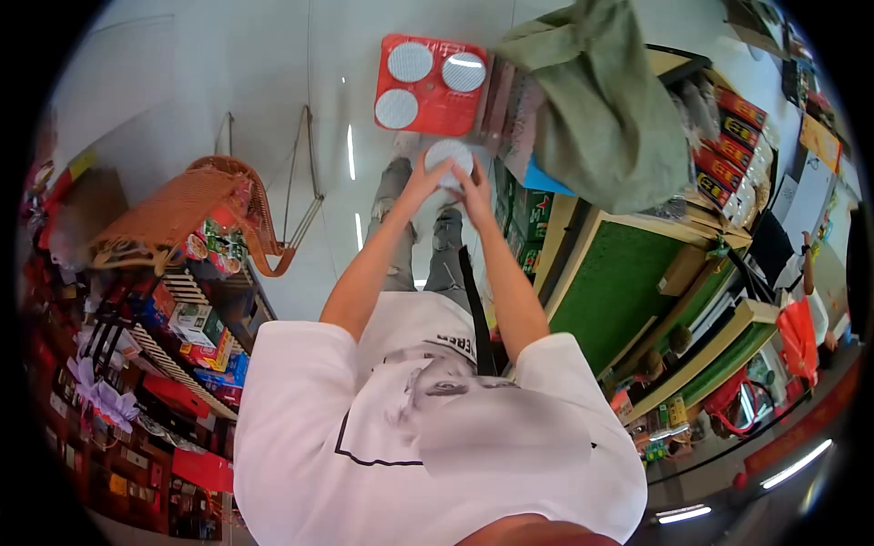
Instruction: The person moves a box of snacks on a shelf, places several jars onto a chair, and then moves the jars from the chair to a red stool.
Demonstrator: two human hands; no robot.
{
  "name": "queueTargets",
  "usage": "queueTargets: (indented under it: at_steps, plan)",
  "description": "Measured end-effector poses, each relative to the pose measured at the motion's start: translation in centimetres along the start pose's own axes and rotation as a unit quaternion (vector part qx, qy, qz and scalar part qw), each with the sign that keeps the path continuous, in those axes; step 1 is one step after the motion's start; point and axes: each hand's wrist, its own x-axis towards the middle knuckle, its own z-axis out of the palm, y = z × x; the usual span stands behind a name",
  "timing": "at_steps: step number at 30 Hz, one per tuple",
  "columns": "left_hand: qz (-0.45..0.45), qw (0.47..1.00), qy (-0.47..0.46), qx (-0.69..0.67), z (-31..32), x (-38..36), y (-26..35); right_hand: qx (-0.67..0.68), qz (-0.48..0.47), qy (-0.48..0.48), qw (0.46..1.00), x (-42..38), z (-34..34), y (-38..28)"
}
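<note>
A round white ribbed disc [449, 156] is held between my two hands, in front of my legs. My left hand [472, 187] has its fingers on the disc's right side. On the disc's left side are the fingers of my right hand [426, 180]. Just beyond my hands lies a red square tray [430, 120] with three similar round white pieces on it, two at the far side and one at the near left.
A green cloth [605, 109] drapes over goods at the right, above a shelf with a green panel [624, 282]. At the left stand a brown wicker chair [173, 205] and racks of boxed goods [202, 332]. Pale floor [264, 64] shows ahead.
</note>
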Motion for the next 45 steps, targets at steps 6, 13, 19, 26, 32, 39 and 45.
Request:
queueTargets:
  at_steps: [6,13,19,26,32,39,45]
  plan:
    - [0.089,0.996,-0.002,-0.024,-1.1,11.4,-3.2,0.012,0.045,-0.023,0.999,9.1,0.8,-1.6]
    - [0.143,0.987,0.009,0.070,-2.3,15.0,-3.8,0.066,0.007,0.013,0.998,13.1,1.6,0.4]
    - [-0.005,0.999,-0.019,0.040,-2.0,14.1,-2.2,0.008,-0.077,0.115,0.990,11.9,2.8,1.1]
    - [0.008,0.917,-0.206,0.341,-7.2,10.9,-2.9,-0.296,-0.065,0.055,0.951,-1.5,1.9,3.6]
    - [0.255,0.548,-0.321,0.729,-15.1,8.6,0.1,0.062,-0.136,0.206,0.967,-20.8,0.4,12.5]
    - [0.053,0.457,-0.289,0.840,-12.0,-1.7,1.0,0.465,-0.131,0.514,0.709,-43.6,4.5,42.3]
    - [0.144,0.177,-0.409,0.883,3.0,-10.3,-11.0,0.633,-0.052,0.640,0.433,-53.1,17.3,57.3]
